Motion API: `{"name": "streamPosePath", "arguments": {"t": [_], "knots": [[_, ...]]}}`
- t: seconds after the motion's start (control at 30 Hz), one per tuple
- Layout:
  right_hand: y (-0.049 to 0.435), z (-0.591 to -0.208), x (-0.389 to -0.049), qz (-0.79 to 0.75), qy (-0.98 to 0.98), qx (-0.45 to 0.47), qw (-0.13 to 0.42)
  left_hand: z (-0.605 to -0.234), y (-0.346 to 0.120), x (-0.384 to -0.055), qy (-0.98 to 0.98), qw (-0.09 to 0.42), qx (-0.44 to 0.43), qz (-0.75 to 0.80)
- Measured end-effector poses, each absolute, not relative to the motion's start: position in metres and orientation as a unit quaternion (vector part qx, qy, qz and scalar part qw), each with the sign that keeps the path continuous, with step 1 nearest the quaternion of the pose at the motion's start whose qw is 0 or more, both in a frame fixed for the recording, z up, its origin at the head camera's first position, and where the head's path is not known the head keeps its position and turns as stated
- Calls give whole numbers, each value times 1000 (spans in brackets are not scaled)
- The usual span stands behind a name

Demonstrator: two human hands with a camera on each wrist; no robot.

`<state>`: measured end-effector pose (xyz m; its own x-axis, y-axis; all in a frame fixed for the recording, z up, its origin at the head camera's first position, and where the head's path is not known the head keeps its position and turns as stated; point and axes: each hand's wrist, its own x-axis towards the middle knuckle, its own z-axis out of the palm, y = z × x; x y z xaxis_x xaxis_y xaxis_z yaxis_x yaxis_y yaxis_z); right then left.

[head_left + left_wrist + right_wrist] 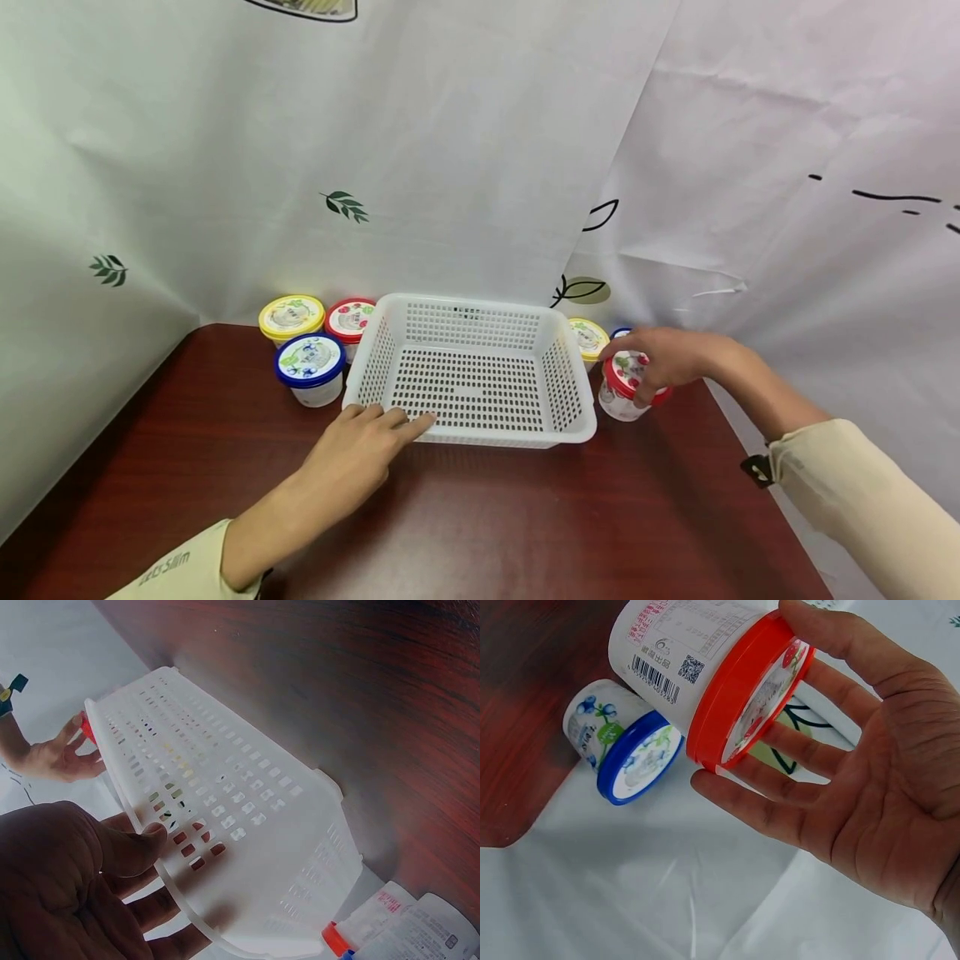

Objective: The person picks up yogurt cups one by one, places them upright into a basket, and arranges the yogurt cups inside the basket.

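Observation:
A white plastic basket (495, 436) with slotted walls stands on the table. My left hand (367, 442) holds its front rim near the left corner; in the left wrist view the thumb lies on the outer wall and the fingers reach over the rim. To the right of the basket, my right hand (667, 354) grips a red-lidded tub (618, 406) from above, thumb and fingers spread about the lid. The right wrist view shows this tub's barcode side and, behind it, a blue-lidded tub (611, 724). A yellow-lidded tub (588, 337) stands beside the basket's right wall.
Left of the basket stand a yellow-lidded tub (292, 318), a red-lidded tub (349, 319) and a blue-lidded tub (311, 367). A pale printed curtain (465, 167) hangs behind and beside the dark red wooden table (487, 525).

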<state>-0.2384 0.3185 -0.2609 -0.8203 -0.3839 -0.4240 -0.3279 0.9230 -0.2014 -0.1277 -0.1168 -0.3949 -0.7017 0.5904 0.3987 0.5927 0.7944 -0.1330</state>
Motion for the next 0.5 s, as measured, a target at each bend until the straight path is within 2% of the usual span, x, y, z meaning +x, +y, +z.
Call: {"name": "streamPosePath", "arguments": {"t": [0.5], "knots": [[310, -235, -231, -41, 956, -203, 208, -398, -118, -129, -922, 222, -318, -12]]}}
